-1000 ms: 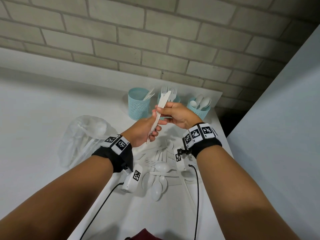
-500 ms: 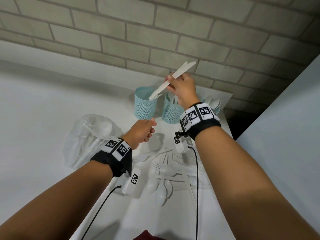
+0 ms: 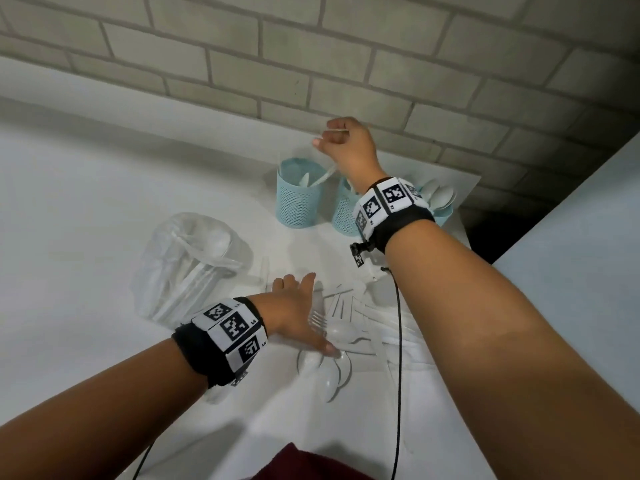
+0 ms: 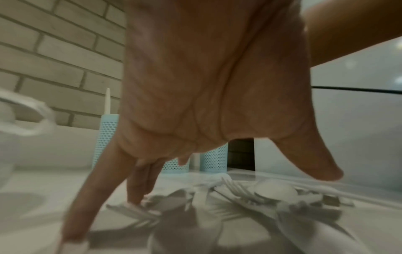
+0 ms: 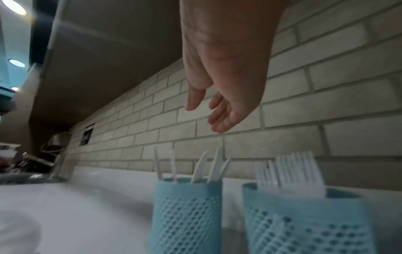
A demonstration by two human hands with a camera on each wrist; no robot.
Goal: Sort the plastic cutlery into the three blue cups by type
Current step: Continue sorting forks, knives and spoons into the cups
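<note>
Three blue mesh cups stand at the back by the brick wall. The left cup (image 3: 299, 199) (image 5: 185, 214) holds white knives, the middle cup (image 3: 343, 216) (image 5: 304, 223) holds forks, and the right cup (image 3: 443, 213) holds spoons. My right hand (image 3: 341, 140) (image 5: 217, 106) hovers above the knife cup with its fingers loose and nothing between them. A knife (image 5: 217, 159) stands blurred in the cup just below it. My left hand (image 3: 301, 310) (image 4: 195, 103) reaches down with spread, straight fingers that touch the loose pile of white cutlery (image 3: 356, 330) (image 4: 250, 197).
A crumpled clear plastic bag (image 3: 187, 265) with more cutlery lies left of the pile. The white counter (image 3: 86, 220) ends at a dark gap on the right, beside a white side panel (image 3: 571, 271). A black cable (image 3: 398, 358) hangs from my right wrist across the pile.
My right hand carried the knife up over the left cup and let it go into the cup. My left hand dropped from mid-air onto the cutlery pile and spread its fingers.
</note>
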